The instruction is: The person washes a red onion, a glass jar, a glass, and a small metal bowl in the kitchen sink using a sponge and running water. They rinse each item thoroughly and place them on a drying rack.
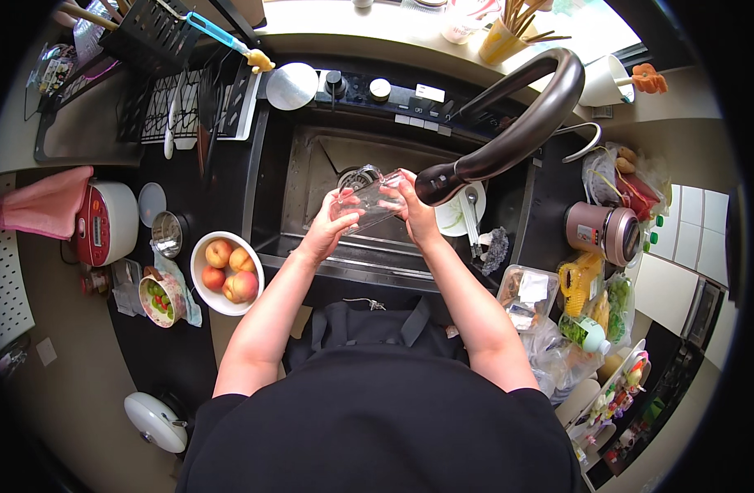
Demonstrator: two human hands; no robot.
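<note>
Between my two hands, a clear glass or plastic vessel [369,206] is held tilted over the sink [315,160]. My left hand [332,227] grips its left side, and my right hand [415,209] holds the other end, just beside the head of the dark pull-down faucet [441,183]. Beneath the vessel, part of the sink drain [357,177] shows through. Right of my right hand, a white plate [454,219] lies in the sink with chopsticks [468,219] and a spoon [472,197] on it. Whether water is running cannot be made out.
A white bowl of peaches [198,271] stands by the sink's left front corner. Further left are a metal bowl [167,234] and a rice cooker [105,223]. A grey scrub brush [495,251] lies at the sink's right. Beyond sit a food container [528,296] and a pink canister [589,231].
</note>
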